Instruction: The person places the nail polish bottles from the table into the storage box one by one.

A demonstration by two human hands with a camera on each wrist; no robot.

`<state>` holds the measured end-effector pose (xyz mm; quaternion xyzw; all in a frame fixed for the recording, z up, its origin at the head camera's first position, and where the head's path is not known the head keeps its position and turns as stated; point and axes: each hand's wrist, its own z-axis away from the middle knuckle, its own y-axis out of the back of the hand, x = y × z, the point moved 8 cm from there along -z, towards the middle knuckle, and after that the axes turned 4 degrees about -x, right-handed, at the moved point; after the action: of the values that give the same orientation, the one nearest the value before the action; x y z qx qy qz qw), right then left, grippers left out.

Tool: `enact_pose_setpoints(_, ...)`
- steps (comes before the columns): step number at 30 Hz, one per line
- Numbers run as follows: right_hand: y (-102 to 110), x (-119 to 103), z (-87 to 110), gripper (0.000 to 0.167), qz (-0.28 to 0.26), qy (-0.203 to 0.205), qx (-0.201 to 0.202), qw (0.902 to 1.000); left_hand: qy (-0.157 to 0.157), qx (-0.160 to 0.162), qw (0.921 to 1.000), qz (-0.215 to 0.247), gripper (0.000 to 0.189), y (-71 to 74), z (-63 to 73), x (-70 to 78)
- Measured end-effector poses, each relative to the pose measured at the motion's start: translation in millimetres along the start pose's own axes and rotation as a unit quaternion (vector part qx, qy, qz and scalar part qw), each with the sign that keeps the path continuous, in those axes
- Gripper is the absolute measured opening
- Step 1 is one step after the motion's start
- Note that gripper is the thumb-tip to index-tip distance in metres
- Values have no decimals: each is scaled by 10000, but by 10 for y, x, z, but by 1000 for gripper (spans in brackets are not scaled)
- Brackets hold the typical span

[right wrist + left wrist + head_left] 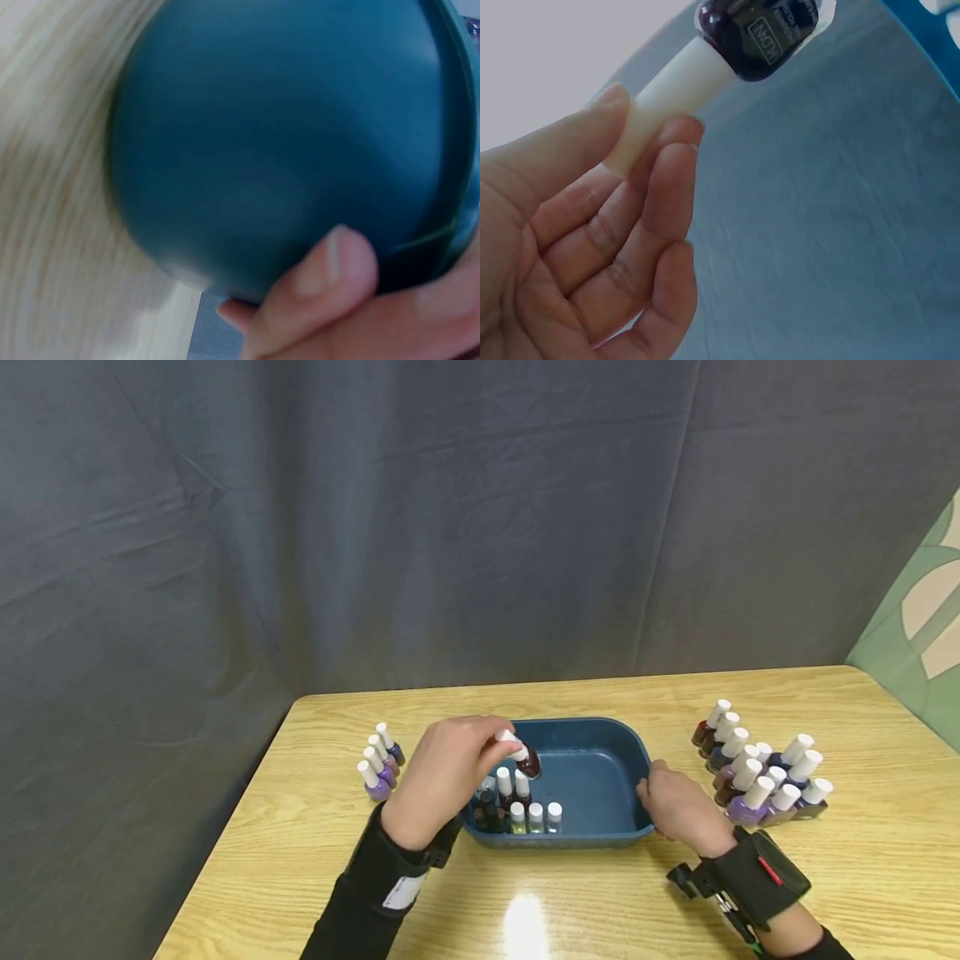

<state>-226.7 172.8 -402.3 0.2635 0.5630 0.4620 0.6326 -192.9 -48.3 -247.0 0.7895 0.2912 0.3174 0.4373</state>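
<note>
My left hand (444, 770) pinches a dark nail polish bottle (529, 764) by its white cap, holding it tilted above the blue plastic tray (600, 785). In the left wrist view the thumb and index finger grip the cap (679, 86), and the dark glass points away from the palm. My right hand (681, 806) grips the tray's right end at the rim. Its fingers (319, 281) press against the tray's outer wall in the right wrist view. Inside the tray's left part stand several bottles, including dark ones (506, 792) and pale ones (536, 820); my left hand partly hides this end.
Several white-capped nail polish bottles (757, 797) stand grouped on the wooden table (420, 902) to the right of the tray. A short row of purple and blue bottles (378, 785) stands on the left. A grey curtain (480, 527) hangs behind the table.
</note>
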Motion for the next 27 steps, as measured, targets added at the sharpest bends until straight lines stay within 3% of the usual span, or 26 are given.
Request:
enact_pose_setpoints(4,-2,1,-6,28,-18,9,-38,10000,-544,-300,9975,-341,25,-102,-132,215)
enact_pose_setpoints(7,-5,2,-6,28,-47,-6,-62,10000,-681,-719,9935,-561,19,-212,-187,308)
enact_pose_setpoints(13,9,-9,0,25,-32,101,45,9999,-486,-1496,9854,-656,19,-458,-302,268)
enact_pose_setpoints(20,7,8,-5,28,-4,24,-1,10000,-175,-1916,9777,-848,22,-709,-447,127)
enact_pose_setpoints(27,4,5,-5,29,-8,12,-13,10000,-31,-2154,9692,-1193,15,-938,-451,21)
